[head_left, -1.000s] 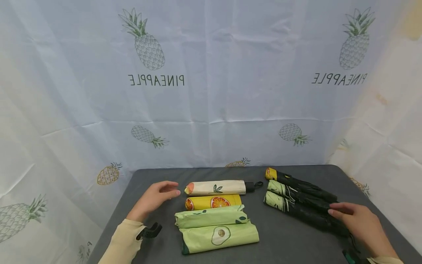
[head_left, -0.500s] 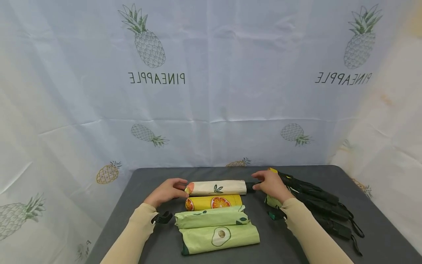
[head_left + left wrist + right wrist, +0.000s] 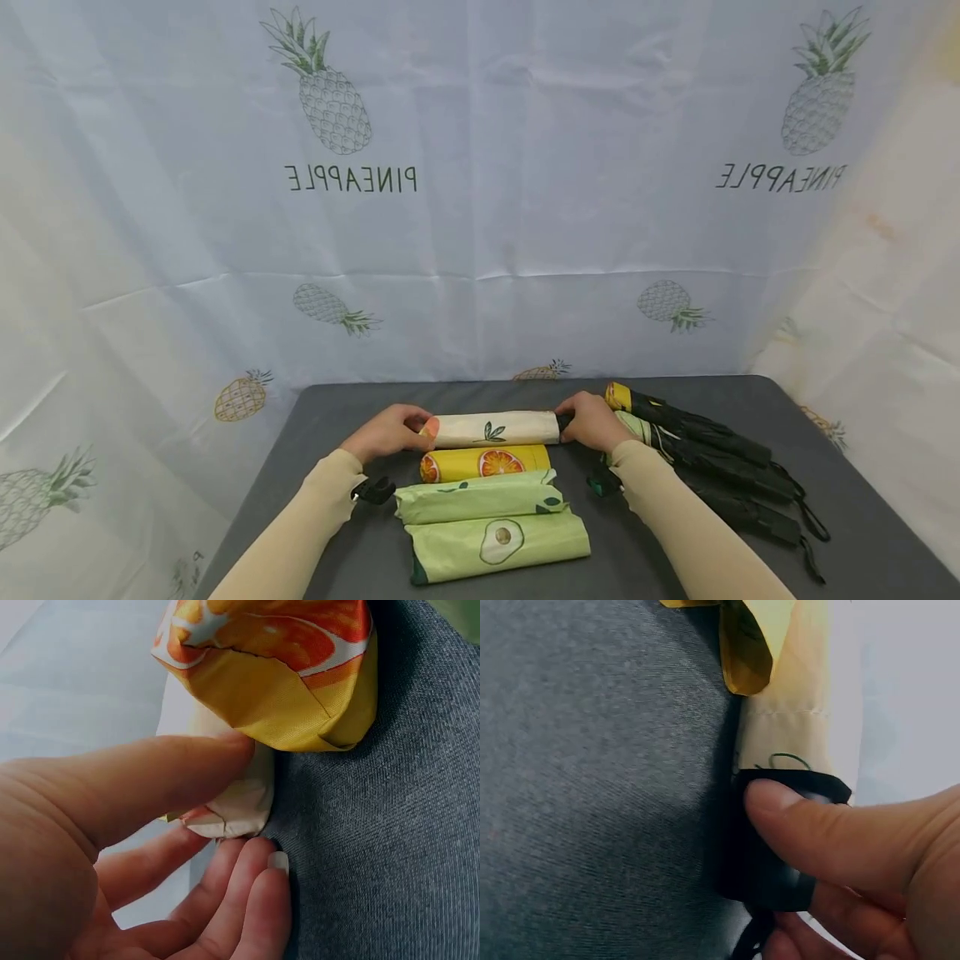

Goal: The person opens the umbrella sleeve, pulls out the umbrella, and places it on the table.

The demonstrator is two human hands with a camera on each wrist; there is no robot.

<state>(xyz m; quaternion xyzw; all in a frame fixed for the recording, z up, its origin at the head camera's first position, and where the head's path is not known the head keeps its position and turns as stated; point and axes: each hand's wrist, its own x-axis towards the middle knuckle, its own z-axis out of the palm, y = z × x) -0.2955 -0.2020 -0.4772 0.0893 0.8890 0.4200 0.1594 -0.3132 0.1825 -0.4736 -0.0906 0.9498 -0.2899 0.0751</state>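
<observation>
A folded umbrella (image 3: 502, 428) in a cream sleeve with a leaf print lies crosswise at the back of the row. My left hand (image 3: 390, 430) is at its peach-coloured closed end; in the left wrist view the thumb (image 3: 202, 769) lies along the cream sleeve (image 3: 255, 796) and the fingers curl round its tip. My right hand (image 3: 597, 423) grips the other end, thumb on the black handle (image 3: 769, 859) and fingers behind it. A wrist strap loop hangs from that handle. Directly in front lies a yellow sleeve (image 3: 487, 462) printed with orange slices.
Two light green sleeves (image 3: 480, 498), the nearer with an avocado print (image 3: 501, 542), lie in front of the yellow one. Several black folded umbrellas (image 3: 697, 432) with yellow or green ends lie slanted at the right, partly under the right forearm. A pineapple-print curtain (image 3: 480, 208) hangs behind the grey table.
My right hand has come from the black umbrellas at the right to the cream umbrella's handle and grips it. My left hand has moved right onto the sleeve's end.
</observation>
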